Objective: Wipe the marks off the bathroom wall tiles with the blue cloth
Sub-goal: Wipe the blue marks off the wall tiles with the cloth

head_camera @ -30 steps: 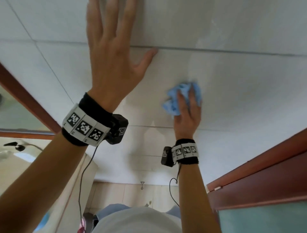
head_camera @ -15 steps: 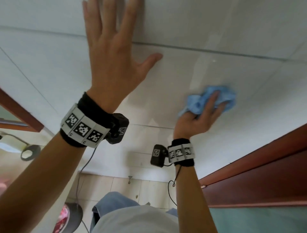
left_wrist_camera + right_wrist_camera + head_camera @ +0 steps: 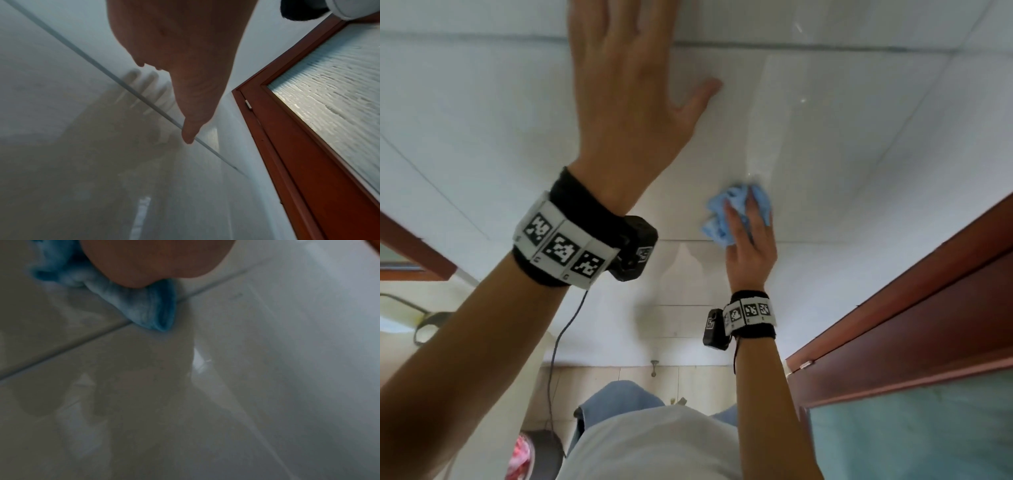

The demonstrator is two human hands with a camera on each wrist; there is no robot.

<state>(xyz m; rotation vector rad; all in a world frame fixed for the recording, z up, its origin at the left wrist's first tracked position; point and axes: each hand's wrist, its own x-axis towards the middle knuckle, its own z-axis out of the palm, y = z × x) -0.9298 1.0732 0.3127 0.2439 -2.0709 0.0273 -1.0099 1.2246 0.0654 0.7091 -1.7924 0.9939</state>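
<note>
On the white bathroom wall, the right hand [image 3: 751,246] holds its grip on the bunched blue cloth [image 3: 726,214], fingers laid over the wad and pressing it flat against the wall tiles [image 3: 842,144]; the right-wrist view shows the cloth [image 3: 131,293] squeezed under the palm, its folded edge lying across a grout line [image 3: 61,352]. Half a second ago the cloth sat further right and a little higher with the hand tilted sideways; now it has come back to the left and down, the fingers pointing up again, close to where it was a second ago. That back-and-forth reads as a scrubbing stroke in progress over one patch, so the wiping is probably mid-way rather than finished. A faint sheen runs up the tile above the cloth, possibly a damp trail; the marks themselves cannot be made out in any view.

The left hand [image 3: 626,89] stays spread and empty, palm to the wall, well apart from the cloth and higher up; the left-wrist view shows its thumb touching the tile beside a grout line, with the hand's reflection in the glaze. To the right stands a reddish-brown door frame [image 3: 914,308] with frosted glass [image 3: 329,84]. No container shows clearly: a dark round object [image 3: 541,448] sits on the floor at lower left, too blurred to say what it is or holds
</note>
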